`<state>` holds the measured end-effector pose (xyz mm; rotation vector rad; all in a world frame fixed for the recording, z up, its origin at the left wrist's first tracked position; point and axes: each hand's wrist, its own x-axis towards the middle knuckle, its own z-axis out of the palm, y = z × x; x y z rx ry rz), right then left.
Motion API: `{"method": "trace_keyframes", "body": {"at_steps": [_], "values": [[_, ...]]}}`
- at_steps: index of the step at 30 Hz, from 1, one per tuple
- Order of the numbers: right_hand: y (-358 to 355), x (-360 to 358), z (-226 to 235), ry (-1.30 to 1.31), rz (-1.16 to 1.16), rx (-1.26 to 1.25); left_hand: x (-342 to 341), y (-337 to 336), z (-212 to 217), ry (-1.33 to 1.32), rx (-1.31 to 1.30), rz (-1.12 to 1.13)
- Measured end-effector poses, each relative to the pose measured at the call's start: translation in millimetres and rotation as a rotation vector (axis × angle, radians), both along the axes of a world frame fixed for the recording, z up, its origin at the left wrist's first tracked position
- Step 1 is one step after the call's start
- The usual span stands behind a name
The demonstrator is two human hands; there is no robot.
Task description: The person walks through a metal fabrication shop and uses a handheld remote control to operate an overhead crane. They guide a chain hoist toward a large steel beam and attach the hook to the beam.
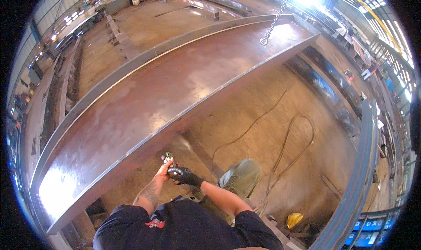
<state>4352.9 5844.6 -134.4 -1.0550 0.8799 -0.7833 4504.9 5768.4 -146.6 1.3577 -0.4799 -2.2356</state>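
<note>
My left hand (164,170), bare, grips a small hand-held controller (167,158) with green and red buttons, close to the lower edge of a long brown steel beam (175,83). My right hand (183,175), in a black glove, rests against the controller from the right. Both hands meet in front of my chest. A crane chain with a hook (268,31) hangs over the beam's far end.
Cables (285,149) loop over the concrete floor to my right. My knee in green trousers (242,177) is raised. A yellow helmet (294,219) lies at lower right. Another long steel beam (364,162) runs along the right; more steel sections lie at the far left.
</note>
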Motion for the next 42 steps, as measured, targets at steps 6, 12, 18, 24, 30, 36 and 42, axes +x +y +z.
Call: {"method": "trace_keyframes", "body": {"at_steps": [6,12,18,24,30,36,42], "values": [[0,6,-16,0.184,-0.021,-0.29,11,-6,-28,0.143,0.045,0.013],[0,4,-11,0.158,-0.034,-0.116,6,-5,-20,0.064,-0.047,0.018],[-4,5,-14,0.139,-0.002,-0.15,8,-8,-21,0.153,0.004,0.005],[-6,11,-33,0.03,-0.069,-0.255,14,-13,-33,0.13,-0.007,-0.029],[-1,7,-7,-0.029,-0.055,-0.077,14,-14,-35,0.116,0.032,-0.025],[-7,4,-20,0.239,-0.017,-0.486,14,-8,-29,0.124,0.065,0.007],[4,5,-26,-0.04,-0.025,-0.14,6,-2,-14,0.077,0.084,-0.065]]}}
